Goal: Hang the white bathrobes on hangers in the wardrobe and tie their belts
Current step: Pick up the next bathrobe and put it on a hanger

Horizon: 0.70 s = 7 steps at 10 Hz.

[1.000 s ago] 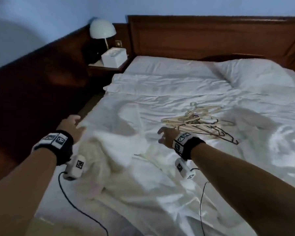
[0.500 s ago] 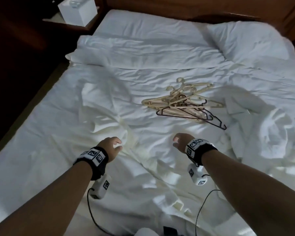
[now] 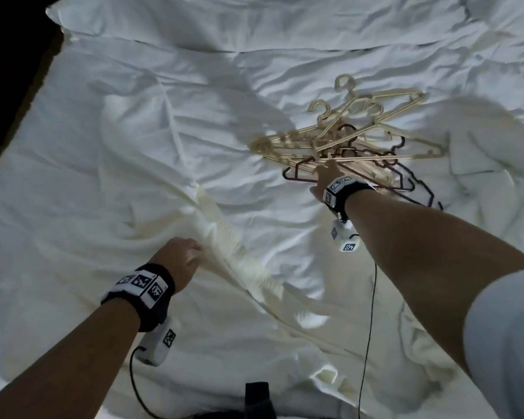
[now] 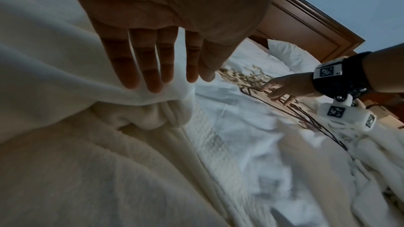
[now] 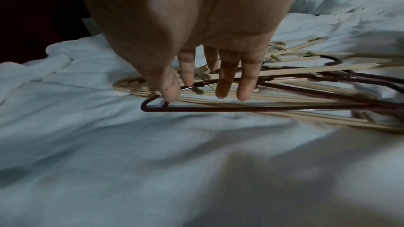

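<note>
A cream bathrobe (image 3: 239,267) lies spread and rumpled on the white bed (image 3: 164,146). My left hand (image 3: 191,252) rests on a thick fold of the bathrobe (image 4: 87,170), fingers (image 4: 148,78) straight and laid flat on the cloth. A tangled pile of beige hangers (image 3: 360,137) with a few dark red ones lies further up the bed. My right hand (image 3: 324,173) reaches onto that pile. Its fingers (image 5: 223,89) are straight and spread over the beige hangers (image 5: 306,68). The thumb touches the corner of a dark red hanger (image 5: 240,109). Nothing is gripped.
Pillows (image 3: 194,22) lie across the head of the bed below a brown wooden headboard (image 4: 306,28). A crumpled heap of white cloth (image 3: 496,164) sits right of the hangers. The bed's left edge (image 3: 22,110) drops to dark floor. Wrist camera cables (image 3: 371,313) hang beneath my arms.
My view has dropped closer to the bed. My right hand has moved forward onto the hanger pile. My left hand has come down onto the robe's fold.
</note>
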{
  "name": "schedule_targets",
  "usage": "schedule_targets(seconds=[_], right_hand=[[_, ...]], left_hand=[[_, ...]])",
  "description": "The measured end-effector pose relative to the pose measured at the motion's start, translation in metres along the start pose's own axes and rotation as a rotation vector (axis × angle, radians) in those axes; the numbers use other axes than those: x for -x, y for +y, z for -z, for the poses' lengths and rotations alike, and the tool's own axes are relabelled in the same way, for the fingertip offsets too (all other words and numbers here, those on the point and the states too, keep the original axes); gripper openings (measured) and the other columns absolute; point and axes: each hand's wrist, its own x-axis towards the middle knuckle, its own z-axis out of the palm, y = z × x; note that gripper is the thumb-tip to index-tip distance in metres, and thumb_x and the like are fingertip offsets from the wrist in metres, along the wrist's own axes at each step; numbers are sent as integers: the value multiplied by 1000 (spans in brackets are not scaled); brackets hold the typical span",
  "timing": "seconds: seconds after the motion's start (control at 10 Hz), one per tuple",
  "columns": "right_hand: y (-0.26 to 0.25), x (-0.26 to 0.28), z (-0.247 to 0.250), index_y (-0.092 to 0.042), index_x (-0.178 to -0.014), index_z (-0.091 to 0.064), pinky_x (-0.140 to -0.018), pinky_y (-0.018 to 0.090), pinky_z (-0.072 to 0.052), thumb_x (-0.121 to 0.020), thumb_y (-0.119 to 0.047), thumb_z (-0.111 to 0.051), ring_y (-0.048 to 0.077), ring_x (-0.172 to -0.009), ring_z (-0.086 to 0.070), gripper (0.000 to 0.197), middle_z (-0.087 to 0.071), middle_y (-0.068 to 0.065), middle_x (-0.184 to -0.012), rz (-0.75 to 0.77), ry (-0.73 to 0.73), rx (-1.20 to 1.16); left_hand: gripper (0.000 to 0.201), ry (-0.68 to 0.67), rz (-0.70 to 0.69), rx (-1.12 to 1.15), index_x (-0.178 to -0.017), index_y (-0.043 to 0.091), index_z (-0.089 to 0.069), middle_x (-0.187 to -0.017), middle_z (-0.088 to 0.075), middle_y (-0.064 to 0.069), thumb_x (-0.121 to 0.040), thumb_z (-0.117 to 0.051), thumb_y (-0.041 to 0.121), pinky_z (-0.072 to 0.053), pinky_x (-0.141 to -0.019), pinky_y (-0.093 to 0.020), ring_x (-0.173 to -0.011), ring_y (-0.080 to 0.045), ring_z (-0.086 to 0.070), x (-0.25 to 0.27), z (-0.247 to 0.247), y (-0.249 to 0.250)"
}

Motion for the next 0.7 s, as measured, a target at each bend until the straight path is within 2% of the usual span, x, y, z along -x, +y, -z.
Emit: schedule_targets(seconds=[0.1,0.2,0.3,0.4,0.5,0.6,0.7], right_hand=[[-6,-21,-1,-15,-146,-37,-112,48,-27,-89,-25,-56,40,-139,-28,60,-24,17,-154,-9,10,5],[-4,-35,-6,-14,-143,-41,-112,47,-27,-90,-24,-56,40,-138,-29,56,-27,18,-152,51,5,157],[-3,-22,-16,-12,-130,-56,-101,48,-39,-90,-25,-55,40,-126,-46,42,-47,20,-138,137,5,184],[-3,-7,-32,-10,-125,-58,-97,43,-40,-94,-19,-47,33,-119,-47,35,-50,16,-132,99,-47,85],[-1,20,-27,-13,-118,-61,-96,40,-45,-88,-5,-43,34,-115,-46,36,-41,14,-134,-14,212,-57],[1,72,-24,-14,-102,-66,-83,43,-48,-88,1,-49,37,-99,-48,27,-46,8,-121,63,602,-263],[-8,137,-23,-12,-98,-67,-84,40,-49,-90,-2,-55,32,-97,-50,17,-50,5,-110,296,731,-291]], left_hand=[[30,39,61,106,-118,14,-60,-120,-54,-8,-90,-59,24,-48,-92,-36,-104,-24,-58,-8,0,-14],[32,68,86,164,-118,14,-60,-118,-54,-6,-89,-60,27,-50,-87,-34,-96,-23,-61,-11,-7,-27],[32,54,104,171,-118,14,-60,-117,-55,-6,-89,-61,28,-52,-84,-33,-93,-21,-63,-12,-14,-35],[29,43,99,189,-115,16,-61,-116,-55,-6,-89,-60,29,-52,-86,-35,-95,-22,-63,-15,-17,-38],[29,28,81,184,-116,16,-61,-117,-55,-7,-90,-59,27,-50,-90,-35,-98,-22,-62,-15,-21,-32],[27,21,50,223,-115,18,-61,-118,-56,-5,-90,-59,28,-49,-82,-27,-89,-17,-62,-12,-21,-14],[28,19,-36,197,-117,19,-61,-120,-61,-3,-94,-51,33,-43,-84,-23,-98,-16,-60,-2,-19,13]])
